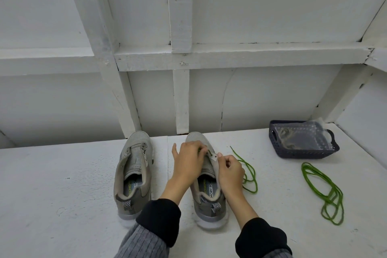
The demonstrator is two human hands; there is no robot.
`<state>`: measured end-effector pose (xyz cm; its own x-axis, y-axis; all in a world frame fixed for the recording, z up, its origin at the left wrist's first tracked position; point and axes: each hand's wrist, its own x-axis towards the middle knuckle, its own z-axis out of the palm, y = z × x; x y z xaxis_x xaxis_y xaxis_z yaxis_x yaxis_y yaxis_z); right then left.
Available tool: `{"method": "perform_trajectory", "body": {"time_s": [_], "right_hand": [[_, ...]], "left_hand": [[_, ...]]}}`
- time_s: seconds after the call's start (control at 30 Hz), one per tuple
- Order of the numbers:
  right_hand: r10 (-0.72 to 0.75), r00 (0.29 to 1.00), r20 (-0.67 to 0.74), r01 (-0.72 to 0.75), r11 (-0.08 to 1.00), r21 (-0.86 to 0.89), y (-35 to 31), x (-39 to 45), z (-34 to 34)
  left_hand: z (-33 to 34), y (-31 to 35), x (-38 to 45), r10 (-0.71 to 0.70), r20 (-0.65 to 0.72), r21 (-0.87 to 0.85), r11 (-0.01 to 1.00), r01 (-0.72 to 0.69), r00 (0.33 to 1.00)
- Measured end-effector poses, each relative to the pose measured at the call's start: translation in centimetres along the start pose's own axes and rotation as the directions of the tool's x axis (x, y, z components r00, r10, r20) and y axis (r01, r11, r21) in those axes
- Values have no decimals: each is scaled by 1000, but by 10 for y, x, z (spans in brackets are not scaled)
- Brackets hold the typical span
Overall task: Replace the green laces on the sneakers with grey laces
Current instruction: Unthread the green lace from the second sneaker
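Both hands work at the right sneaker (206, 182): left hand (187, 158) pinches its last green lace (247, 170), right hand (229, 170) pinches the eyelet flap. Unlacing nearly done; grey laces likely next.

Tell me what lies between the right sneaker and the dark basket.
In the head view, a green lace trails beside the right sneaker; toward the basket, bare white surface.
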<state>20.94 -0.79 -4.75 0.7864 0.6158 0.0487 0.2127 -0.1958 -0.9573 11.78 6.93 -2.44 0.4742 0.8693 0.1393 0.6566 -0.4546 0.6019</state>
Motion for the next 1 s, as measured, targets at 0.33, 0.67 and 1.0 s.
{"method": "perform_trajectory", "body": {"time_s": [0.33,0.67,1.0], "right_hand": [[19,1000,2,-19,999,31,4,1,2],[9,1000,-1,-9,999,40,6,2,2],[20,1000,-4,-19,999,44,8,3,2]], "left_hand": [[-19,-5,0,-130,-162,-526,850,26,978],[1,-6,0,48,-114,-187,980,-69,992],[-21,-6,-7,-201,-237,-694,719,-21,950]]}}
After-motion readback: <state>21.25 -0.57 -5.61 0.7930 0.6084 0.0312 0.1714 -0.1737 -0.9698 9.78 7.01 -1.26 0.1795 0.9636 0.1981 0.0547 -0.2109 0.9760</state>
